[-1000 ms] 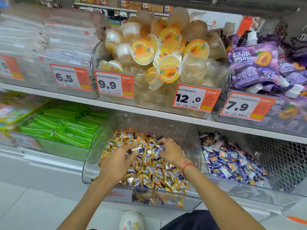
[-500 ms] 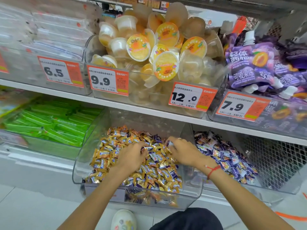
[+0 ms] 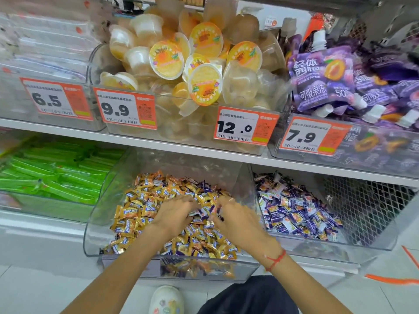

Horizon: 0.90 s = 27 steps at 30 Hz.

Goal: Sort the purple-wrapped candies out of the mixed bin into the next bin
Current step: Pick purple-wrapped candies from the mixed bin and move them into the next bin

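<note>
Shop shelf, lower tier; mixed bin holds gold and purple-wrapped candies, next bin just right; left hand curled into pile, grip unclear; right hand pinching purple candy; best lifted clear over shared wall; headroom tight under upper shelf.

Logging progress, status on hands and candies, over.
Both hands in the mixed bin: left hand and right hand picking at purple candies. Next bin part filled. Nothing blocking.
</note>
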Available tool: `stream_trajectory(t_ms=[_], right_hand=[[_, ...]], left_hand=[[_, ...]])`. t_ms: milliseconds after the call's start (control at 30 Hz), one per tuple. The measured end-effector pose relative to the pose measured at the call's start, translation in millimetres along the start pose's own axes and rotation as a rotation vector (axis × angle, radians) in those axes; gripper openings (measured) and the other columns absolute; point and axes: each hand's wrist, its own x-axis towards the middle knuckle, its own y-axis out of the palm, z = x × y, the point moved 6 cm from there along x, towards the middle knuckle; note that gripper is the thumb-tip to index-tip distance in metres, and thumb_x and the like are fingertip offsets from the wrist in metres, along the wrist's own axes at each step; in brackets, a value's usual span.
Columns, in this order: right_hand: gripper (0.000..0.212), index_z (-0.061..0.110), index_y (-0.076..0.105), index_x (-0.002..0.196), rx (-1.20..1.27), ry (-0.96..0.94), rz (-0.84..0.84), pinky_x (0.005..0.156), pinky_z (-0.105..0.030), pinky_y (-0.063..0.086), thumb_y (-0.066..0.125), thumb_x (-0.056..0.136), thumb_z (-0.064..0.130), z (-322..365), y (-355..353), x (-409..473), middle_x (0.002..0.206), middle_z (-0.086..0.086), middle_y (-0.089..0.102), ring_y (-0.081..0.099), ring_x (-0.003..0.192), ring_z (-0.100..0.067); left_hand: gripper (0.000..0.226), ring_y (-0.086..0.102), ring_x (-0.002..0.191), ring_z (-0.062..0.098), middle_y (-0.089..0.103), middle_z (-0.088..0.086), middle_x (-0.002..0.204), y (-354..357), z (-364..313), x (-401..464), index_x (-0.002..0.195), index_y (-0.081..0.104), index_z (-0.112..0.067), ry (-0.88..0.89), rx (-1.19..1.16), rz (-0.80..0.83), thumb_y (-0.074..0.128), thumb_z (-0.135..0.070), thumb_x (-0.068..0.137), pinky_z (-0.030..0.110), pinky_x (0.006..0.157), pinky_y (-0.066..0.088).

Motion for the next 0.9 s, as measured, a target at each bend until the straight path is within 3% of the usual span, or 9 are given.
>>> stream_trajectory(t_ms=[133,267,333,400,467,533,667,800,900], right_hand=[[0.011,0.032,0.038,0.097,0.279,0.026,-0.367,0.038,-0.019,0.034,0.047,0.097,0.039,-28.8,-45.4,-36.1,0.083,0.010,0.058,0.054,0.048,-0.005],[0.012,0.019,0.047,0.099,0.194,0.135,-0.738,0.047,-0.032,0.038,0.051,0.097,0.030,-96.6,-71.6,-37.1,0.094,-0.003,0.055,0.058,0.073,-0.023],[0.037,0.006,0.050,0.105,0.090,0.254,-0.585,0.064,-0.035,0.038,0.040,0.098,0.041,-130.4,-52.2,-17.2,0.106,-0.015,0.051,0.051,0.092,-0.035],[0.067,0.007,0.043,0.130,0.000,0.340,-0.208,0.092,-0.047,0.036,0.020,0.093,0.058,-151.9,-11.5,2.3,0.135,-0.017,0.041,0.041,0.118,-0.041],[0.064,0.025,0.013,0.152,-0.055,0.362,0.042,0.114,-0.053,0.013,0.015,0.098,0.059,-163.1,20.1,10.0,0.159,-0.002,0.012,0.023,0.138,-0.039],[0.061,0.033,-0.002,0.152,-0.023,0.349,0.110,0.116,-0.054,0.004,0.020,0.100,0.054,-164.3,24.0,12.5,0.161,0.005,-0.003,0.015,0.143,-0.039],[0.057,0.041,0.006,0.151,0.050,0.291,0.042,0.113,-0.060,0.015,0.025,0.098,0.054,-165.9,10.2,3.1,0.161,0.009,-0.001,0.011,0.145,-0.037],[0.051,0.035,0.023,0.149,0.113,0.193,-0.203,0.112,-0.051,0.029,0.033,0.100,0.042,-138.4,-13.7,-15.6,0.160,0.003,0.012,0.030,0.138,-0.033],[0.041,0.024,0.049,0.137,0.123,0.097,-0.461,0.104,-0.042,0.042,0.051,0.097,0.023,-102.3,-45.0,-24.6,0.145,-0.006,0.043,0.042,0.130,-0.029]], left_hand=[[0.048,0.040,0.130,0.016,0.042,-0.009,0.144,8.8,-10.8,11.4,0.141,0.041,-0.034,0.108,0.122,0.085,0.052,-0.020,0.097,0.032,0.095,0.046],[0.047,0.042,0.128,0.023,0.047,-0.001,0.141,13.0,-17.4,23.4,0.144,0.036,-0.030,0.167,0.343,0.192,0.049,-0.025,0.099,0.036,0.088,0.049],[0.039,0.048,0.120,0.024,0.056,0.003,0.130,15.5,-21.4,29.0,0.137,0.046,-0.023,0.156,0.434,0.209,0.049,-0.030,0.098,0.038,0.086,0.051],[0.030,0.053,0.113,0.023,0.061,0.002,0.121,19.7,-22.7,31.2,0.127,0.054,-0.020,0.118,0.462,0.216,0.051,-0.022,0.097,0.037,0.084,0.052],[0.030,0.055,0.111,0.021,0.062,-0.001,0.120,22.3,-20.0,30.5,0.126,0.057,-0.022,0.081,0.374,0.188,0.050,-0.016,0.097,0.036,0.083,0.052],[0.029,0.057,0.105,0.017,0.063,-0.004,0.119,12.1,-15.3,23.4,0.126,0.058,-0.025,0.030,0.206,0.113,0.050,-0.024,0.098,0.031,0.081,0.052],[0.034,0.053,0.057,0.001,0.070,-0.006,0.094,-22.3,2.4,-8.1,0.127,0.059,-0.026,-0.177,-0.290,-0.159,0.051,-0.036,0.096,0.019,0.056,0.047],[0.033,0.053,0.051,-0.007,0.070,-0.013,0.098,-46.1,21.6,-59.6,0.125,0.059,-0.036,-0.309,-0.392,-0.341,0.054,-0.040,0.093,0.011,0.048,0.038],[0.031,0.056,0.060,-0.006,0.070,-0.016,0.094,-55.4,30.8,-86.6,0.121,0.062,-0.041,-0.345,-0.356,-0.369,0.057,-0.042,0.090,0.009,0.048,0.035]])
